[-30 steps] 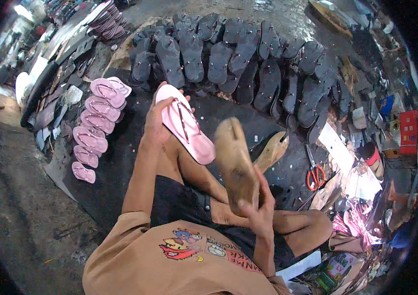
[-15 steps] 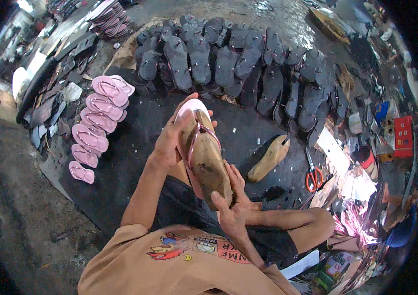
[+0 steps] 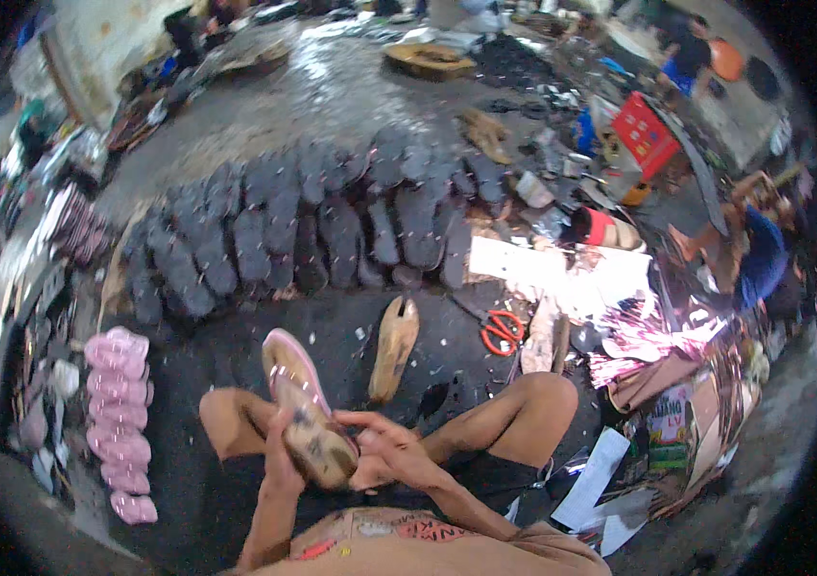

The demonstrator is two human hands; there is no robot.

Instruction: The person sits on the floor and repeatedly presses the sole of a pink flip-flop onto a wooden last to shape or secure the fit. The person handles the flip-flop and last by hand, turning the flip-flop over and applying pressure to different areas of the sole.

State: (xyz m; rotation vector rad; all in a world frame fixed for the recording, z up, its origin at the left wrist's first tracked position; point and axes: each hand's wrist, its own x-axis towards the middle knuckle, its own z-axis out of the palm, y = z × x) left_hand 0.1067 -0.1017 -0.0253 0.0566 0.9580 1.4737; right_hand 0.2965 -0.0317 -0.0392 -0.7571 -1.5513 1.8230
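The left hand (image 3: 283,449) and right hand (image 3: 387,449) grip the wooden last (image 3: 318,447) and pink sandal (image 3: 310,369) near the heel, where stiff wood likely steadies the light, bendy sole.

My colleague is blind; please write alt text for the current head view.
Seen from above, the left hand and right hand hold a pink sandal with a wooden foot form under its straps. Ahead are a second wooden form, orange-handled scissors and rows of dark soles; pink sandals line the left.
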